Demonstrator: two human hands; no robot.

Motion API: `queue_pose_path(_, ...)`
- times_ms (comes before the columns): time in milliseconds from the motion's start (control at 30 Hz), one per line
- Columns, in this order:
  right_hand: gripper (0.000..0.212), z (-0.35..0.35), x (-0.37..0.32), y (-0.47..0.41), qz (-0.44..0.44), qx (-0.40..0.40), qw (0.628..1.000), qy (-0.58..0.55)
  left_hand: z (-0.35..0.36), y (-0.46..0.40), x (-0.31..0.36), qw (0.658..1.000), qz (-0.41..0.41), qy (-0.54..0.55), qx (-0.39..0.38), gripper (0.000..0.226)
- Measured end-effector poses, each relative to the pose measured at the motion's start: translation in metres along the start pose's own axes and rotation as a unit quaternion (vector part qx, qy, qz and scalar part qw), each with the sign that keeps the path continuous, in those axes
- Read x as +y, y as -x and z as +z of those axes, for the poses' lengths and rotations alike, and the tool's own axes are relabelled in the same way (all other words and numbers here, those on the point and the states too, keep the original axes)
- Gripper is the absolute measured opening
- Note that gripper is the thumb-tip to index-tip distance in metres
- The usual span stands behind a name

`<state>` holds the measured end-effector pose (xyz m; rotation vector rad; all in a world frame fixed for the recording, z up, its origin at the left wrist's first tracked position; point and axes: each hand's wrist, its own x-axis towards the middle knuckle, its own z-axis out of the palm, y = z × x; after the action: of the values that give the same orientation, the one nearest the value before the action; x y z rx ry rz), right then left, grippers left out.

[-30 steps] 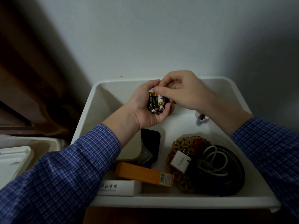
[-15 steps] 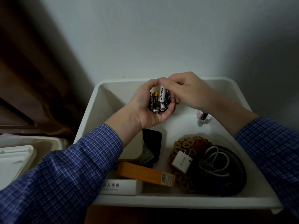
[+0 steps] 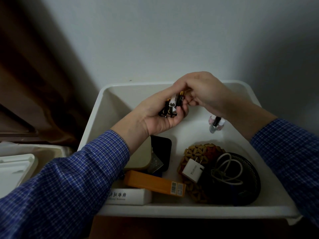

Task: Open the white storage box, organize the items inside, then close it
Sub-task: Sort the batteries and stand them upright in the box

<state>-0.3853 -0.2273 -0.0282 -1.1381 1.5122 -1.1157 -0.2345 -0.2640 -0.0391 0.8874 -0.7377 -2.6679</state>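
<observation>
The white storage box (image 3: 96,118) stands open below me against the wall. Above its far half, my left hand (image 3: 155,118) cups a bundle of several batteries (image 3: 170,107), black with gold bands and one white. My right hand (image 3: 205,94) curls over the top ends of that bundle and pinches them. Inside the box lie small nail polish bottles (image 3: 215,124), a white charger plug (image 3: 192,170), a woven mat (image 3: 196,152), a black mesh bowl (image 3: 246,190) with a coiled white cable (image 3: 227,168), an orange box (image 3: 153,184), a white carton (image 3: 129,196) and a black pouch (image 3: 163,150).
A white lid (image 3: 13,171) lies on another container at the lower left. A brown curtain (image 3: 38,75) hangs at the left and a pale wall (image 3: 172,40) rises right behind the box.
My right hand has shifted up and to the right over the batteries. The bundle in my left hand has tilted so the battery ends face me.
</observation>
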Motion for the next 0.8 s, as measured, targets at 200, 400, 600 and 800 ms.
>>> queue_pose_path(200, 0.042, -0.001, -0.002, 0.007, 0.046, -0.049, 0.993, 0.096, -0.003, -0.005, -0.004, 0.987, 0.015, -0.154, 0.032, 0.013)
queue_pose_path(400, 0.033, -0.005, -0.001, 0.012, 0.038, -0.143, 0.972, 0.183, -0.007, -0.008, -0.012, 0.923, 0.104, -0.366, 0.06, 0.024)
queue_pose_path(600, 0.025, -0.011, 0.0, 0.012, 0.05, -0.163, 0.976, 0.135, -0.007, -0.006, -0.014, 0.889, 0.163, -0.424, 0.056, 0.023)
queue_pose_path(800, 0.02, -0.008, 0.003, 0.013, 0.079, -0.205, 0.971, 0.092, -0.011, -0.008, -0.012, 0.873, 0.152, -0.458, 0.078, 0.026)
